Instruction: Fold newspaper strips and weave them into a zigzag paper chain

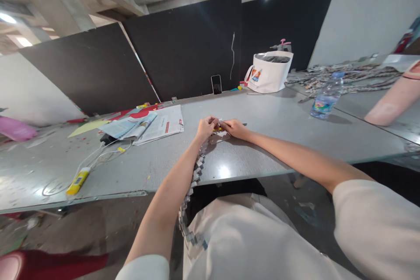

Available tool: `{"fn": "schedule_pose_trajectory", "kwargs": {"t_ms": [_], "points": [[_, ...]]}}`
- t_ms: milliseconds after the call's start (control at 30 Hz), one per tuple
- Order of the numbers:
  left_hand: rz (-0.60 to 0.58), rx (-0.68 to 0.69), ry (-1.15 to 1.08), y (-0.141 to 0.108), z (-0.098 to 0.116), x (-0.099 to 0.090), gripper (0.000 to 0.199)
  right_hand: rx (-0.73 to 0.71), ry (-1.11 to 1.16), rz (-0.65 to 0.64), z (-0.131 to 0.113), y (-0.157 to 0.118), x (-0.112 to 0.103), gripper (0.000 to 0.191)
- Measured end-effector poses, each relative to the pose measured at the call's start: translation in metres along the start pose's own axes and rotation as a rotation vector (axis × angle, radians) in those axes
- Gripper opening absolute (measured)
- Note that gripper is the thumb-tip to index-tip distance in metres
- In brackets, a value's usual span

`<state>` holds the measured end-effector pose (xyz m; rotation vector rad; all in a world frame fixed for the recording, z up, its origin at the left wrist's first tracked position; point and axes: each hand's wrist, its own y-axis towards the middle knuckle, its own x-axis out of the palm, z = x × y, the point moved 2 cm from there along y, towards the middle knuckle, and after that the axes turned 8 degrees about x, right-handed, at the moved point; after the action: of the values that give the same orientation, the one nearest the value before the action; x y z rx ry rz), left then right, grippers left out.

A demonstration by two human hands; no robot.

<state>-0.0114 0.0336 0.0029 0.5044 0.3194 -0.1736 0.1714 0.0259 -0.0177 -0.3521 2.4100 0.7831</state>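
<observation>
My left hand (207,127) is closed in a pinch above the table, at the upper end of a zigzag chain of folded paper (197,170). The chain runs down along my left forearm, over the table edge and onto my lap. Fingertips of my right hand (235,128) are pinched together close to the left ones; what they grip is too small to make out. A bit of yellow shows between the hands, and a thin dark tip sticks out behind the right one. Small paper pieces (220,136) lie on the table just below my fingers.
Printed papers (160,126) and a yellow glue stick (78,181) with white cables lie left. A phone (216,84) leans on the black partition. A white bag (271,72), a water bottle (327,96), a pink tumbler (395,96) and paper strips (354,76) are right.
</observation>
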Motion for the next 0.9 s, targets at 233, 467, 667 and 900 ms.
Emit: {"fn": "schedule_pose_trajectory", "kwargs": {"t_ms": [233,467,667,900], "points": [[0.081,0.0,-0.068,0.0011,-0.0027,-0.0032,0.024,0.016,-0.048,0.03,0.0013,-0.0008,-0.0024,0.067],[0.099,-0.016,-0.141,0.0015,-0.0034,-0.0021,0.025,-0.021,-0.088,0.014,0.0052,0.0015,-0.001,0.063],[0.075,0.003,-0.13,-0.0006,0.0006,-0.0016,0.026,-0.011,-0.046,0.008,0.0008,-0.001,-0.0014,0.06],[0.062,0.016,-0.157,-0.0036,0.0046,-0.0014,0.029,0.004,-0.001,0.021,-0.0023,-0.0028,-0.0032,0.058]]}}
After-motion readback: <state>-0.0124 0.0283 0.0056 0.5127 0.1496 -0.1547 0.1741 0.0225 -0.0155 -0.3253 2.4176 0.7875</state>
